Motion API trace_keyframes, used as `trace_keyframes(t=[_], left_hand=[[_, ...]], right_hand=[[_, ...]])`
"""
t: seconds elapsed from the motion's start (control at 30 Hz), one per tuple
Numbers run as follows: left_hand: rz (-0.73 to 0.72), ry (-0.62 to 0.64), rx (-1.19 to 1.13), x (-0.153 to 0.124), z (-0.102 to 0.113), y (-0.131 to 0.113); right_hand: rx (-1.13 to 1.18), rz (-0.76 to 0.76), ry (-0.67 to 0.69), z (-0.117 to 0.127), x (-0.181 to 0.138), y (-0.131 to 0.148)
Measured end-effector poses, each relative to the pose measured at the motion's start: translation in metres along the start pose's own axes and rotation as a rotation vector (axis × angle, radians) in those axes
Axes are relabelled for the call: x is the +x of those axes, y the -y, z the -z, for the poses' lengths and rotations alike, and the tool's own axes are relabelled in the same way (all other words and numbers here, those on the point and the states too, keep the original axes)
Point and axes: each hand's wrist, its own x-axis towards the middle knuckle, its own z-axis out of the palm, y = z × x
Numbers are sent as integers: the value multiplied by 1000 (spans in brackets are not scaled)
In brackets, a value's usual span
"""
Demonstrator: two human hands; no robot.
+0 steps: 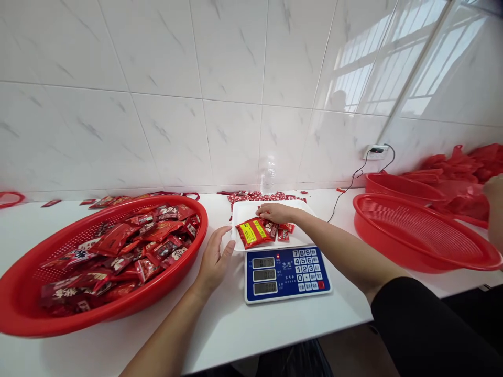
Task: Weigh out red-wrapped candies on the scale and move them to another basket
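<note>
My right hand (275,212) reaches over the white weighing tray (298,238) of a digital scale, its fingers closed on a small red packet that is mostly hidden. Below it on the tray lies a larger red packet with a yellow label (251,233), with a few small red packets (283,233) to its right. My left hand (214,259) is open beside the tray's left edge, thumb and fingers apart, holding nothing. The scale's blue panel (288,272), with three displays and a keypad, faces me.
A big red basket (202,220) full of red snack packets stands at left. More small packets (257,196) and a clear bottle (268,175) are behind the scale. Red baskets (416,251) and red bags (456,180) lie at right, near another person's arm (495,204). A cable (341,196) runs to a wall socket.
</note>
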Motion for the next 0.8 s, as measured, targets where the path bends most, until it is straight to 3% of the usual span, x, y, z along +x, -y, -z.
trace_keyframes(t=[0.33,0.53,0.8], left_hand=[[6,8,-1,-1,1,-8],[23,-32,-34,0,3,-5],[24,-65,-39,0,3,-3]], right_hand=[[26,49,159,23,-23,-6],[62,94,241,21,-31,5],[65,52,42,12,-37,7]])
